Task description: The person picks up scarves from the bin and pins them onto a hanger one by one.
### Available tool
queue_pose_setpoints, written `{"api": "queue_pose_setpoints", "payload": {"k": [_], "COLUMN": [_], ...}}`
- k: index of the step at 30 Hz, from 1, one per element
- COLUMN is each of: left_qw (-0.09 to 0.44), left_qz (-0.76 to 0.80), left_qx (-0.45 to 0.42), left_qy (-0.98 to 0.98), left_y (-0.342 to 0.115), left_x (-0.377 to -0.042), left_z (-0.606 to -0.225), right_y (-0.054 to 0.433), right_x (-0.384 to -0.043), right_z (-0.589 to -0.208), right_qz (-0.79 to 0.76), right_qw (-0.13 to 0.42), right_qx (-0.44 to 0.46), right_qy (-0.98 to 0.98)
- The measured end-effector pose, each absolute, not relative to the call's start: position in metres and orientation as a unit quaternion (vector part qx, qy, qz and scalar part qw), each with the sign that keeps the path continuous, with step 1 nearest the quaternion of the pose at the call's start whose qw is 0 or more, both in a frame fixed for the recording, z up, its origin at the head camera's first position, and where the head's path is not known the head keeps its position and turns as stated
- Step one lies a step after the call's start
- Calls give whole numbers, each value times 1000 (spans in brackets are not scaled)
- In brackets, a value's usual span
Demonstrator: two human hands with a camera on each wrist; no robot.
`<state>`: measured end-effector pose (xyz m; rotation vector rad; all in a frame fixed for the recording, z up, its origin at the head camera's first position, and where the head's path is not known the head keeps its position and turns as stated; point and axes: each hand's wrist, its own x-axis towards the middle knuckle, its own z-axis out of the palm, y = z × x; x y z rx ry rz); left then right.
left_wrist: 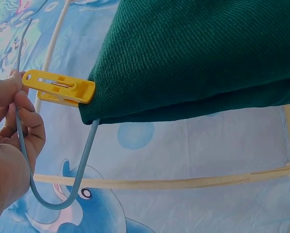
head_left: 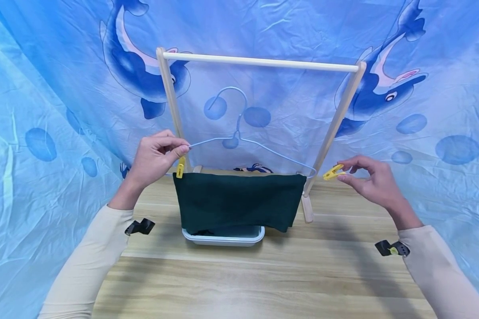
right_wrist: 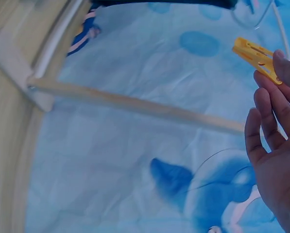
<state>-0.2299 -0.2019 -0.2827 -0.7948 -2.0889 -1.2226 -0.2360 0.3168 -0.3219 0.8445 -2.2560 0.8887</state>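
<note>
My left hand (head_left: 157, 155) pinches the left shoulder of a light blue wire hanger (head_left: 263, 146), whose hook points up. Over the hanger's lower bar a dark green cloth (head_left: 239, 199) hangs folded. A yellow clothespin (left_wrist: 59, 87) grips the cloth's left corner, just beside the left fingertips. Out to the right, my right hand (head_left: 371, 179) holds a second yellow clothespin (head_left: 333, 172) between thumb and fingers, apart from the cloth and hanger. In the right wrist view this clothespin (right_wrist: 256, 59) points away from the hand. No clothespin shows on the cloth's right corner.
A wooden rack (head_left: 339, 119) with a white top rod (head_left: 263, 62) stands behind the hanger. Below the cloth, a white-rimmed basin (head_left: 223, 240) sits on the wood-grain table (head_left: 239, 283), partly covered from view. A blue dolphin-print curtain (head_left: 443, 110) surrounds the table.
</note>
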Motion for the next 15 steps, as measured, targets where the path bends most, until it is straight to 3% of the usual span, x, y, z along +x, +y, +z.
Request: {"api": "queue_pose_setpoints", "payload": {"k": [8, 15], "left_qw": [292, 293], "left_qz": [-460, -458], "left_qx": [-297, -295], "left_qy": [-784, -786], "left_y": [-202, -202], "left_x": [-229, -228], "left_z": [-281, -281], "right_y": [302, 287], "right_x": [-234, -231], "right_z": [-302, -294], "right_qz": [321, 325], "right_qw": [309, 289], "right_qx": [372, 390], "right_qy": [-814, -811]}}
